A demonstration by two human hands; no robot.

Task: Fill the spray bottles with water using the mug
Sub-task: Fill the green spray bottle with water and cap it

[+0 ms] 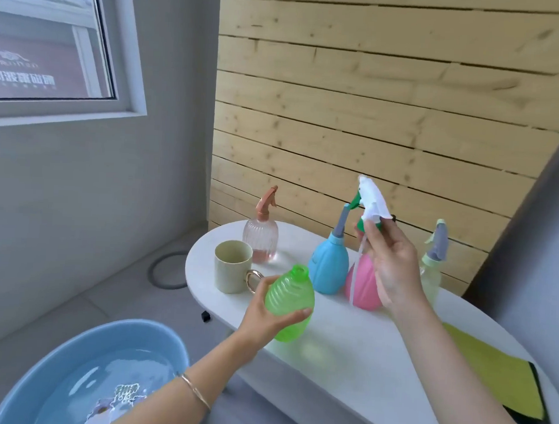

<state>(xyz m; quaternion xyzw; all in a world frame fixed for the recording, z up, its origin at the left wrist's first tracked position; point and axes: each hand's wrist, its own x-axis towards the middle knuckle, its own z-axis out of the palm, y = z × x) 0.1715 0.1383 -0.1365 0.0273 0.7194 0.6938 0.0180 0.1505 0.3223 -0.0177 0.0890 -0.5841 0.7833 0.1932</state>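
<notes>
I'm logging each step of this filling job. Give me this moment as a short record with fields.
left hand: holds the green bottle, tilted, neck open
right hand: holds the spray head, lifted clear, tube hanging
mug: upright on the white table, untouched
other bottles: clear pink, blue, pink, pale green, standing
basin: holds water, lower left
cloth: yellow, on table at right

soft, even daylight from the window [52, 38] at left; faint shadows, slight blur, wide-angle bending at edges.

Yellow-green cloth [495, 378] on white table [345, 352], wooden slat wall [372, 103], window [48, 38]
</notes>
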